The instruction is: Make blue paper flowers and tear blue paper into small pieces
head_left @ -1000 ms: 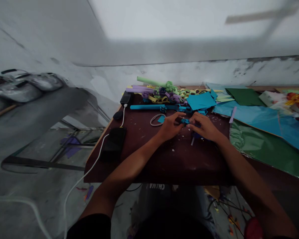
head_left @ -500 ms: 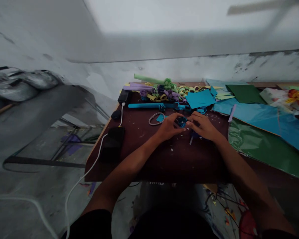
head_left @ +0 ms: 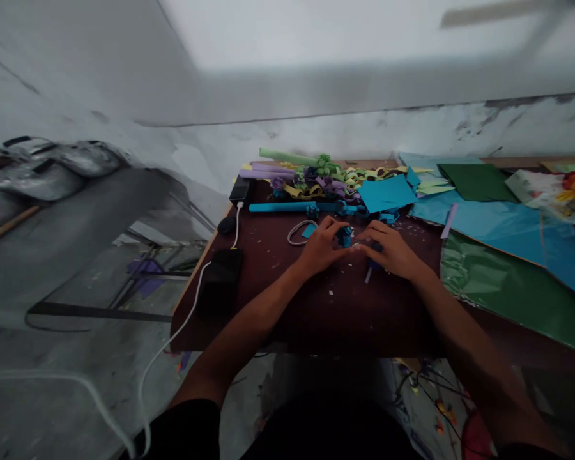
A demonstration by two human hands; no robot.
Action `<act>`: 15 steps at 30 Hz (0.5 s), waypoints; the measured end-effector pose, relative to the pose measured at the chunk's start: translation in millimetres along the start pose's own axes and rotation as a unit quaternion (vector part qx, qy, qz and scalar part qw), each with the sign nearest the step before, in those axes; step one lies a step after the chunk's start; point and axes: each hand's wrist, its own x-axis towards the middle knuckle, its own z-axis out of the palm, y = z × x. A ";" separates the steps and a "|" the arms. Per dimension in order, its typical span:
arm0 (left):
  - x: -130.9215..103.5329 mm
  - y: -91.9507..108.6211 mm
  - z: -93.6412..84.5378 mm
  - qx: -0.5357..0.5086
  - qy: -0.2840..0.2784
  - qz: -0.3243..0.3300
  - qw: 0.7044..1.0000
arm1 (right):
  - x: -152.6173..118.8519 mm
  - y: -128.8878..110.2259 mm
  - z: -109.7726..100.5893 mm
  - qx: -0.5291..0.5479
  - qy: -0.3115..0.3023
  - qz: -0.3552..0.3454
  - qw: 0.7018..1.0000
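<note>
A small blue paper flower (head_left: 344, 237) is held between the thumb and fingers of my left hand (head_left: 322, 248), just above the dark red table (head_left: 316, 319). Close to its right side is my right hand (head_left: 388, 249), with thumb and fingertips bent toward the flower; whether they pinch anything is too small to tell. Under my right hand lies a dark blue object (head_left: 375, 253), partly hidden. Left of the flower are a looped band (head_left: 291, 238) and a small blue paper piece (head_left: 309, 230).
Behind my hands lie a blue paper tube (head_left: 278, 207), a pile of paper chains and flowers (head_left: 333, 186), and blue sheets (head_left: 387, 193). A green wrapped sheet (head_left: 508, 291) lies right. A black power bank (head_left: 220, 278) with a white cable sits left.
The blue flower has turned and tilted in my left hand. My right fingertips have moved slightly away from it. The whole view has shifted a little.
</note>
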 end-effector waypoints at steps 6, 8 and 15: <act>10.0 -22.9 -14.1 0.023 0.063 -0.010 0.998 | 0.6 6.4 -5.7 -0.019 0.048 0.016 0.999; 12.7 -31.0 -18.0 0.018 0.074 -0.027 0.997 | 1.3 10.9 -14.7 -0.040 0.091 0.050 0.994; 17.0 -52.2 -21.2 -0.039 0.093 -0.065 0.993 | -24.9 10.3 -61.1 -0.185 -0.012 0.169 0.968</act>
